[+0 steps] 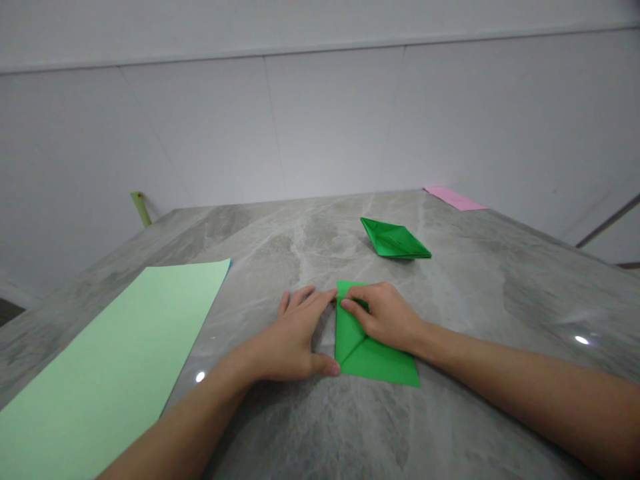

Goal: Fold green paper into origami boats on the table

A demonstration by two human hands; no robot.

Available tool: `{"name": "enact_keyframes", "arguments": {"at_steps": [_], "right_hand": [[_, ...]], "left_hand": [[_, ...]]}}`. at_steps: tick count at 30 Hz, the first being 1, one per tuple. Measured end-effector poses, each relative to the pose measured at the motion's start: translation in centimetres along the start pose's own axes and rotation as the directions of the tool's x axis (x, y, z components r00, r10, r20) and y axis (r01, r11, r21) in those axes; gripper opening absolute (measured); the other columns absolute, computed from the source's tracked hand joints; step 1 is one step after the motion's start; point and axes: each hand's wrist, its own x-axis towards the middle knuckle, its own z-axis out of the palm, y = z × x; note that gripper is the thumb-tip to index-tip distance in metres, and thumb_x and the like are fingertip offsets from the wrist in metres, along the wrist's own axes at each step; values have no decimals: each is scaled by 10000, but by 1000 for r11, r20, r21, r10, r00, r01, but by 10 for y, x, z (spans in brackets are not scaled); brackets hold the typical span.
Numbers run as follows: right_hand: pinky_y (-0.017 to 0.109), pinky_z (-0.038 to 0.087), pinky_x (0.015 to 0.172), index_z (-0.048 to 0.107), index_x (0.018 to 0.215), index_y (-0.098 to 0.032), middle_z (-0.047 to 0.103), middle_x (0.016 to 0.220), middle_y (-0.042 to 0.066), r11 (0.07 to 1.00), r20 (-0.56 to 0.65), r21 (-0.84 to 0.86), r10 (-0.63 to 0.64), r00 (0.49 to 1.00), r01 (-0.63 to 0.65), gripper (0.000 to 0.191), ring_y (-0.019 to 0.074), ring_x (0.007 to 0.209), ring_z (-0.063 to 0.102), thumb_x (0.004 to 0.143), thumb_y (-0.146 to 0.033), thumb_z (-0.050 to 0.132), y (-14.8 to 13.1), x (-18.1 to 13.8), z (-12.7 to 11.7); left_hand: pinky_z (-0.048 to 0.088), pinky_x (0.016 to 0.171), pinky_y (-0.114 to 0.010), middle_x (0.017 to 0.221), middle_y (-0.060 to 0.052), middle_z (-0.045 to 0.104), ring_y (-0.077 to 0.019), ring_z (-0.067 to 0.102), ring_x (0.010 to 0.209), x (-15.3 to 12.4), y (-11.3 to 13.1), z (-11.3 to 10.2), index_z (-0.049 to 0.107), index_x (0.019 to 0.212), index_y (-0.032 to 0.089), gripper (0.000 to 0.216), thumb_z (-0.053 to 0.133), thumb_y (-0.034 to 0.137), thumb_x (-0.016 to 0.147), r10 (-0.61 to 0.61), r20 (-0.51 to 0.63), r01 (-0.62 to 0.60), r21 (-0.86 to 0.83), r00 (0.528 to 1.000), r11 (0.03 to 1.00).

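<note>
Creased green paper (383, 365) is lying on the gray surface (310, 433) before you. Your left hand (290, 340) is bordering its left edge, fingers sitting wide, thumb touching the near corner. Your right hand (387, 317) is resting on top, fingers curling narrow; can't tell if pinching. Folded green shape (395, 241) is sitting beyond.

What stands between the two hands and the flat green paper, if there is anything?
Nothing visible. The right hand is on the green paper, and the left hand is at its left edge. The boat-shaped paper lies beyond; the pale sheet is off to the left.
</note>
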Motion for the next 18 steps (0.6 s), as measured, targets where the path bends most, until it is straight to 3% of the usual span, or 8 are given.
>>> {"name": "enact_keyframes", "arguments": {"at_steps": [8, 14, 18], "right_hand": [[291, 354, 640, 673, 735, -173, 665, 688, 47, 995, -31, -90, 49, 998, -52, 202, 188, 678, 582, 886, -265, 577, -2, 3, 0], [295, 385, 701, 679, 777, -166, 692, 764, 59, 997, -34, -58, 39, 999, -41, 147, 205, 769, 615, 871, -257, 613, 1, 2, 2], [298, 376, 679, 683, 776, -178, 708, 749, 45, 997, -2, -52, 63, 998, -63, 170, 200, 730, 628, 886, -276, 598, 1, 3, 0]], "left_hand": [[43, 1141, -663, 1590, -119, 252, -393, 59, 1473, 0, 3, -1, 223, 1526, 245, 1018, 759, 456, 686, -19, 19, 19, 15, 1000, 1000], [17, 1117, -695, 1627, -98, 84, -421, -80, 1461, 0, 5, 2, 256, 1522, 208, 1027, 718, 577, 682, -59, 32, 55, 120, 998, 991], [22, 1112, -700, 1628, -110, 50, -420, -77, 1462, 1, 9, 3, 271, 1512, 197, 1020, 723, 554, 670, -110, 28, 105, 151, 993, 983]]}}
